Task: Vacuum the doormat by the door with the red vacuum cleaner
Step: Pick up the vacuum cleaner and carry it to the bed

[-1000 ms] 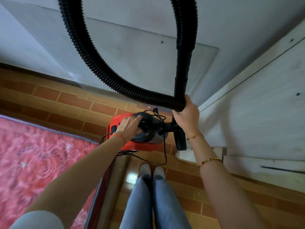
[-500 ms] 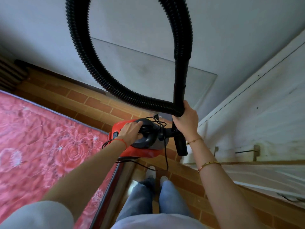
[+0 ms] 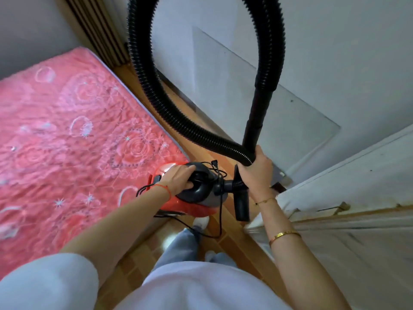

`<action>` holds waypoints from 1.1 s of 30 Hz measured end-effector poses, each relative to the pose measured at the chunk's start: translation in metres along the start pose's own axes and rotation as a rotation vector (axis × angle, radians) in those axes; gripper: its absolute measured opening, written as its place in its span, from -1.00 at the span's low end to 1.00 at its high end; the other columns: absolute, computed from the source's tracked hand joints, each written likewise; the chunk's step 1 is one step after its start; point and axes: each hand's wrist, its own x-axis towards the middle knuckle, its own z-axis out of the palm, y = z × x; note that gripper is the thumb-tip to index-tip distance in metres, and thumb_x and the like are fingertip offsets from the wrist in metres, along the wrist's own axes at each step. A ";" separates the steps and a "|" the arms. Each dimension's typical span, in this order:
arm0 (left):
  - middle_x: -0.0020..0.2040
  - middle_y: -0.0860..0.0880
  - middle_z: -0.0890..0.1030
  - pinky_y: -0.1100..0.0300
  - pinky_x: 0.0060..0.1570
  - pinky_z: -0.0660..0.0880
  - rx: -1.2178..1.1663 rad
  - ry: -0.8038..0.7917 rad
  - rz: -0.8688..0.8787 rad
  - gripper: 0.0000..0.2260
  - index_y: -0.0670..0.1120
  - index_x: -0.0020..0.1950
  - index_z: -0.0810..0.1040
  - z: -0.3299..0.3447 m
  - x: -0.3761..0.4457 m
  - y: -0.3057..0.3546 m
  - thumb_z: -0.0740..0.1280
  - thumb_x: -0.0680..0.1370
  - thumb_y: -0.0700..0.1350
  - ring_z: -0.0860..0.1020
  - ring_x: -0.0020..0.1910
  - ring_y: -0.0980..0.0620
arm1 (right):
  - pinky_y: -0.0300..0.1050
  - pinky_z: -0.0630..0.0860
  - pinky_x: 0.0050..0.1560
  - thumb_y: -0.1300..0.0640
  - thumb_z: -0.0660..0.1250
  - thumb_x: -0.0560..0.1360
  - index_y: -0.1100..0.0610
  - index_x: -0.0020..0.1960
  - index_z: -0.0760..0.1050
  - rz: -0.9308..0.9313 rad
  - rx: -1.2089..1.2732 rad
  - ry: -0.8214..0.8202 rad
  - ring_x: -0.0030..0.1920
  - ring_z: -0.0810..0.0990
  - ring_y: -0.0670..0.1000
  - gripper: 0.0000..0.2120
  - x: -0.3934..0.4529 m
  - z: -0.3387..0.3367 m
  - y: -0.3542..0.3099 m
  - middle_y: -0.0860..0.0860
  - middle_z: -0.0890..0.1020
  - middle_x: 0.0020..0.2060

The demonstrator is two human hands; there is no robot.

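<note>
The red vacuum cleaner (image 3: 190, 206) hangs off the floor in front of my legs. My left hand (image 3: 178, 177) grips its black top handle. Its ribbed black hose (image 3: 169, 117) loops high above and comes back down as a stiff black tube. My right hand (image 3: 257, 171) is closed around both the hose and the tube where they cross. A black nozzle (image 3: 241, 202) points down below that hand. A black power cord (image 3: 220, 220) dangles from the cleaner. No doormat or door is clearly in view.
A bed with a pink rose-patterned cover (image 3: 67, 142) fills the left. A grey wall (image 3: 312, 63) stands ahead. A white panel with a wooden edge (image 3: 346, 198) is at the right. The narrow brick-patterned floor (image 3: 234, 238) runs between them under my feet.
The view has swung to the left, so more of the pink bed shows. Both hands keep their holds, and the cleaner has moved along with me.
</note>
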 end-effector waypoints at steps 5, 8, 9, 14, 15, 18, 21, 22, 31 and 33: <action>0.08 -0.14 0.60 0.03 -0.04 0.43 -0.072 0.030 -0.177 -0.62 -0.11 0.25 0.45 0.026 -0.074 0.005 0.37 0.46 -0.08 0.57 0.05 -0.17 | -0.23 0.44 -0.21 0.18 0.40 0.43 0.09 0.13 0.51 -0.105 -0.003 -0.164 -0.20 0.54 -0.08 -0.72 -0.033 0.006 -0.014 -0.07 0.62 -0.16; 0.06 -0.15 0.60 0.01 -0.03 0.45 -0.125 0.035 -0.289 -0.66 -0.14 0.22 0.46 0.043 -0.120 0.007 0.36 0.47 -0.09 0.57 0.03 -0.19 | -0.18 0.45 -0.20 0.20 0.37 0.43 0.08 0.16 0.50 -0.151 0.029 -0.281 -0.18 0.56 -0.03 -0.70 -0.054 0.017 -0.026 -0.04 0.64 -0.14; 0.06 -0.16 0.60 0.01 -0.03 0.44 -0.136 0.041 -0.326 -0.66 -0.14 0.21 0.46 0.048 -0.136 0.008 0.36 0.47 -0.09 0.57 0.03 -0.19 | -0.17 0.46 -0.20 0.19 0.38 0.43 0.07 0.17 0.51 -0.175 0.034 -0.308 -0.18 0.55 -0.03 -0.69 -0.062 0.022 -0.031 -0.03 0.64 -0.12; 0.07 -0.14 0.60 0.04 -0.09 0.41 -0.193 0.077 -0.515 -0.65 -0.12 0.23 0.45 0.077 -0.220 0.011 0.37 0.47 -0.08 0.57 0.03 -0.19 | -0.13 0.54 -0.19 0.09 0.38 0.44 -0.02 0.21 0.50 -0.307 0.019 -0.498 -0.13 0.63 -0.02 -0.65 -0.108 0.050 -0.056 -0.09 0.66 -0.11; 0.07 -0.13 0.60 0.04 -0.09 0.41 -0.206 0.095 -0.550 -0.64 -0.11 0.23 0.45 0.084 -0.237 0.011 0.38 0.47 -0.08 0.57 0.03 -0.19 | -0.08 0.57 -0.16 0.09 0.38 0.43 -0.05 0.22 0.50 -0.336 0.019 -0.532 -0.10 0.64 0.01 -0.64 -0.119 0.057 -0.062 -0.08 0.67 -0.10; 0.07 -0.13 0.61 0.01 -0.07 0.46 -0.247 0.121 -0.669 -0.64 -0.10 0.21 0.45 0.104 -0.289 0.015 0.39 0.45 -0.07 0.58 0.03 -0.19 | -0.08 0.57 -0.10 0.14 0.37 0.41 -0.04 0.22 0.50 -0.422 0.017 -0.617 -0.03 0.64 0.06 -0.62 -0.154 0.073 -0.080 -0.04 0.68 -0.04; 0.07 -0.14 0.62 -0.02 -0.05 0.48 -0.263 0.129 -0.779 -0.64 -0.11 0.21 0.46 0.123 -0.340 0.023 0.38 0.45 -0.07 0.58 0.03 -0.20 | -0.21 0.43 -0.17 0.21 0.39 0.41 0.04 0.22 0.51 -0.514 0.009 -0.696 -0.03 0.64 0.07 -0.62 -0.194 0.085 -0.097 0.00 0.69 -0.05; 0.06 -0.14 0.62 -0.03 -0.05 0.48 -0.267 0.130 -0.813 -0.65 -0.11 0.20 0.46 0.130 -0.357 0.026 0.38 0.45 -0.07 0.58 0.03 -0.20 | -0.20 0.43 -0.17 0.21 0.39 0.42 0.05 0.22 0.51 -0.542 0.010 -0.721 -0.05 0.64 0.07 -0.62 -0.209 0.089 -0.101 0.00 0.69 -0.06; 0.03 -0.15 0.61 0.02 -0.12 0.47 -0.354 0.120 -1.035 -0.68 -0.12 0.16 0.43 0.196 -0.512 0.053 0.38 0.46 -0.08 0.58 0.01 -0.21 | 0.01 0.61 -0.10 0.18 0.40 0.39 0.01 0.20 0.47 -0.701 -0.028 -0.917 -0.09 0.64 0.04 -0.61 -0.356 0.129 -0.132 -0.05 0.65 -0.10; 0.02 -0.15 0.61 0.02 -0.13 0.45 -0.367 0.118 -1.063 -0.70 -0.12 0.13 0.42 0.209 -0.547 0.061 0.39 0.47 -0.07 0.58 0.00 -0.20 | 0.03 0.62 -0.09 0.17 0.40 0.39 0.01 0.20 0.47 -0.729 -0.026 -0.956 -0.09 0.65 0.04 -0.61 -0.391 0.135 -0.137 -0.04 0.66 -0.10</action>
